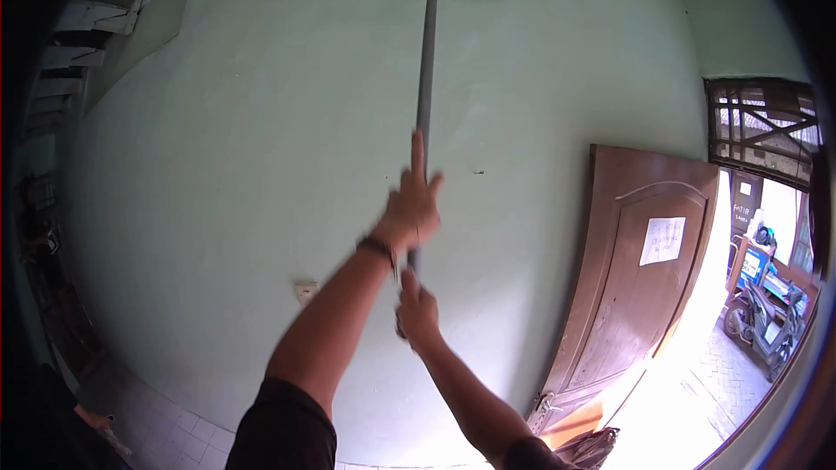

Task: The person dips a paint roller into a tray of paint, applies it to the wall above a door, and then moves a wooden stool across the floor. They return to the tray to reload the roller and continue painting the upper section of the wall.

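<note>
A long grey pole [427, 61] rises nearly upright in front of me, its top running out of the upper edge of the view. My left hand [413, 209] is wrapped around it, with the index finger stretched up along the shaft and the thumb sticking out to the right. Lower down, my right hand [418, 312] closes around the same pole near its lower part, thumb pointing up. The pole's bottom end is hidden by my hands. A dark bracelet [378, 248] circles my left wrist.
Behind the pole stands a pale green wall [261, 165] with a socket [305, 292] and a small hook [479, 173]. At right, a brown door [644, 278] bearing a paper sheet [663, 241] stands ajar; a motorcycle [766, 326] is outside. Stair-like steps [78, 57] hang upper left.
</note>
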Available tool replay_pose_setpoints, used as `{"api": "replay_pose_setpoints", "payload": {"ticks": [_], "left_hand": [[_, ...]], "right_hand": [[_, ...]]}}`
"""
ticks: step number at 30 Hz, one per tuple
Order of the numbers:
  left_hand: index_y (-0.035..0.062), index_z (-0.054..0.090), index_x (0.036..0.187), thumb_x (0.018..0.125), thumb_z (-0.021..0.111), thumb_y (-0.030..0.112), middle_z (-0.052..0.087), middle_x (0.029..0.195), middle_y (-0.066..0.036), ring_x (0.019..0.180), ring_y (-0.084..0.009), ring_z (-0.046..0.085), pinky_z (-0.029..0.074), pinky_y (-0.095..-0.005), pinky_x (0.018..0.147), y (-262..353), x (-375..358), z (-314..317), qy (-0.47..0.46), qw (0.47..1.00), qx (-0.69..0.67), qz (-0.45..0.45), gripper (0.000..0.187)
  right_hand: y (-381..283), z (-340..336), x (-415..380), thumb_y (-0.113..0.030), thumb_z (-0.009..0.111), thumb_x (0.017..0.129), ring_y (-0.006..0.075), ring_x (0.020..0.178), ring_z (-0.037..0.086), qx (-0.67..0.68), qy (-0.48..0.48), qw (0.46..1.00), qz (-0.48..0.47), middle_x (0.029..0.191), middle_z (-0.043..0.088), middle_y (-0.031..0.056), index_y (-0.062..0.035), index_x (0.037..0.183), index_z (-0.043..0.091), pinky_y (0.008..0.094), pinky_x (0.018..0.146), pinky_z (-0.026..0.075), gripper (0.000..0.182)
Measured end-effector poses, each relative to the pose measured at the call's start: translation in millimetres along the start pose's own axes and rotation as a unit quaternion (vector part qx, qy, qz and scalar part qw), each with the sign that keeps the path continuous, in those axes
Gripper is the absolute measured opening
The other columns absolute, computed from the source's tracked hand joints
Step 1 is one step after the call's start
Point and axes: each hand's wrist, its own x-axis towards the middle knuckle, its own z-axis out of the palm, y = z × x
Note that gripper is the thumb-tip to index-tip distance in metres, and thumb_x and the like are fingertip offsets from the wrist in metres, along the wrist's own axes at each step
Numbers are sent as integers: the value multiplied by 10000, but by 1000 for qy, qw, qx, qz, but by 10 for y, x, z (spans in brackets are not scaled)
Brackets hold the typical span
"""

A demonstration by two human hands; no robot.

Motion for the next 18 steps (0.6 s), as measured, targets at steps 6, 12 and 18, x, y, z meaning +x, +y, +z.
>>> {"api": "replay_pose_setpoints", "payload": {"ticks": [6, 12, 18], "left_hand": [[-27, 575, 1076, 653, 529, -56, -52, 1388, -372, 1236, -529, 263, 458, -393, 894, 160, -2219, 1522, -8, 985, -158, 72, 426], [-20, 570, 1096, 664, 516, -52, -106, 1430, -281, 1206, -402, 403, 510, -336, 788, 140, -1377, 710, 3, 995, -42, 86, 436], [57, 518, 1148, 720, 499, -29, -219, 1417, -224, 998, -337, 548, 505, -382, 796, 190, 213, -325, -19, 997, 80, 15, 438]], "right_hand": [[2103, -1039, -1472, -355, 386, 936, 99, 434, 468, -219, 49, 974, 31, 493, 446, 13, -52, 642, 464, 268, 395, 366, 430], [1302, -532, -951, -421, 391, 931, 86, 352, 379, -46, 36, 998, 0, 494, 388, -16, -97, 678, 420, 258, 327, 329, 413], [-307, 82, -46, -518, 429, 893, 61, 321, 296, 22, 18, 999, -25, 461, 331, -47, -115, 724, 426, 235, 290, 230, 437]]}}
